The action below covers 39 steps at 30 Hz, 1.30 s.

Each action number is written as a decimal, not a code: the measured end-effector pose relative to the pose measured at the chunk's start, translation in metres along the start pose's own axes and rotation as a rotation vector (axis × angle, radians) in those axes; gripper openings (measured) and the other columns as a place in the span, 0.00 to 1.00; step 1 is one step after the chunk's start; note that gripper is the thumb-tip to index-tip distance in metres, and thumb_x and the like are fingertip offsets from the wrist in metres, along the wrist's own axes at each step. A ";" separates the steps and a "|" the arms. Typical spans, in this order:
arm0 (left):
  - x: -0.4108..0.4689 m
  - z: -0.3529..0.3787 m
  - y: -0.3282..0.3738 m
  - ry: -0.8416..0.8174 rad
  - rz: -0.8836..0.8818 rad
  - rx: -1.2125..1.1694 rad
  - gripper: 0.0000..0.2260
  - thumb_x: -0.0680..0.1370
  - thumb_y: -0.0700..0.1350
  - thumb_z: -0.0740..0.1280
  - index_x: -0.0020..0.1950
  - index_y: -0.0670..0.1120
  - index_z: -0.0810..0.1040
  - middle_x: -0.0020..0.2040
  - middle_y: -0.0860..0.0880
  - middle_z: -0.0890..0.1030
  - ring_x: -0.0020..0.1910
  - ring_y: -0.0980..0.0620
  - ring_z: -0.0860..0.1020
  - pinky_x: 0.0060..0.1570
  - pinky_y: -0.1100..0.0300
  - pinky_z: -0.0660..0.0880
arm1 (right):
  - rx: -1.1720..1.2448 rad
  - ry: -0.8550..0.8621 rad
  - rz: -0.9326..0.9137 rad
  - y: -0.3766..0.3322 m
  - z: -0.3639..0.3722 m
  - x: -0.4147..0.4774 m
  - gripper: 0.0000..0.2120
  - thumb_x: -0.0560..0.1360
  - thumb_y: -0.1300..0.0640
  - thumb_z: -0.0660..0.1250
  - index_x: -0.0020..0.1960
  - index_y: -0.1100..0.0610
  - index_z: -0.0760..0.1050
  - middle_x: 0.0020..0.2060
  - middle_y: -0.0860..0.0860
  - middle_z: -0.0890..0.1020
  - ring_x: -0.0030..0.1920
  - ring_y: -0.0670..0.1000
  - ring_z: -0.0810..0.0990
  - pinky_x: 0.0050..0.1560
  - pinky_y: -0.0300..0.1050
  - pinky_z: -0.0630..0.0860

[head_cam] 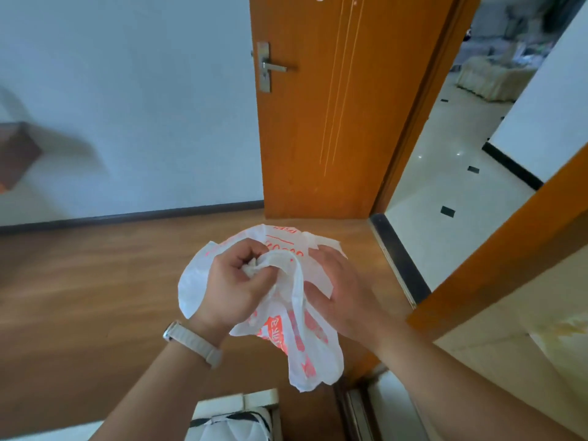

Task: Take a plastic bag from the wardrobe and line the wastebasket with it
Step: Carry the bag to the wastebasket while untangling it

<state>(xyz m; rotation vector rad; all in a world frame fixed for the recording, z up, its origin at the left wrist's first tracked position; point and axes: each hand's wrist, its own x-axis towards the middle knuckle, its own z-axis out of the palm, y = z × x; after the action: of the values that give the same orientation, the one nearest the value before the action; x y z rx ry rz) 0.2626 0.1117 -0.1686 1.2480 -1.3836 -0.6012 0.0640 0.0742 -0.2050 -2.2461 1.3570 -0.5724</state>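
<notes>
Both hands hold a white plastic bag (296, 313) with red print in the air above the wooden floor (95, 281), in front of an open orange door (334, 122). The left hand (237, 281) is curled into a loose fist, its fingers (254, 249) pressed together and pinching a bunched fold of the bag's upper edge. A pale watch strap (197, 343) circles the left wrist. The right hand (340, 291) lies flatter, its fingers (321, 259) slightly spread and pushed into the bag's folds, with the thumb against the plastic; whether they pinch it I cannot tell. The bag billows out beyond the left fingers and hangs down below both hands, its loose end dangling between the wrists. No wastebasket shows near the fingers.
</notes>
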 end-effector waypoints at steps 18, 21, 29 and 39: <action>0.023 -0.137 -0.040 0.509 -0.163 0.268 0.09 0.68 0.39 0.70 0.36 0.54 0.76 0.33 0.59 0.77 0.32 0.59 0.75 0.31 0.70 0.71 | -0.019 -0.204 -0.466 -0.096 0.117 0.171 0.29 0.74 0.30 0.56 0.71 0.37 0.54 0.72 0.38 0.64 0.71 0.46 0.65 0.66 0.47 0.60; 0.047 -0.149 -0.053 0.608 -0.175 0.321 0.10 0.67 0.38 0.70 0.35 0.53 0.75 0.32 0.57 0.75 0.31 0.59 0.73 0.31 0.69 0.71 | -0.016 -0.174 -0.539 -0.108 0.134 0.213 0.27 0.75 0.31 0.57 0.70 0.38 0.58 0.70 0.40 0.69 0.67 0.48 0.70 0.63 0.46 0.62; 0.158 -0.158 -0.089 0.783 -0.309 0.403 0.05 0.64 0.43 0.68 0.34 0.53 0.75 0.31 0.55 0.74 0.30 0.57 0.71 0.29 0.64 0.71 | 0.105 -0.355 -0.738 -0.119 0.145 0.354 0.28 0.73 0.37 0.65 0.70 0.42 0.62 0.70 0.44 0.70 0.67 0.50 0.72 0.63 0.52 0.71; 0.284 -0.162 -0.130 0.838 -0.391 0.516 0.05 0.65 0.38 0.69 0.36 0.46 0.77 0.33 0.51 0.76 0.31 0.59 0.72 0.30 0.64 0.72 | 0.164 -0.432 -0.830 -0.101 0.148 0.501 0.27 0.75 0.40 0.66 0.70 0.45 0.64 0.69 0.44 0.70 0.66 0.50 0.72 0.62 0.55 0.74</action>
<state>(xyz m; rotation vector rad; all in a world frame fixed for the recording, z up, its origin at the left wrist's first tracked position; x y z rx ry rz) 0.5081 -0.1384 -0.1346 1.9154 -0.5878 0.0752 0.4337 -0.3088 -0.2092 -2.5320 0.1314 -0.3863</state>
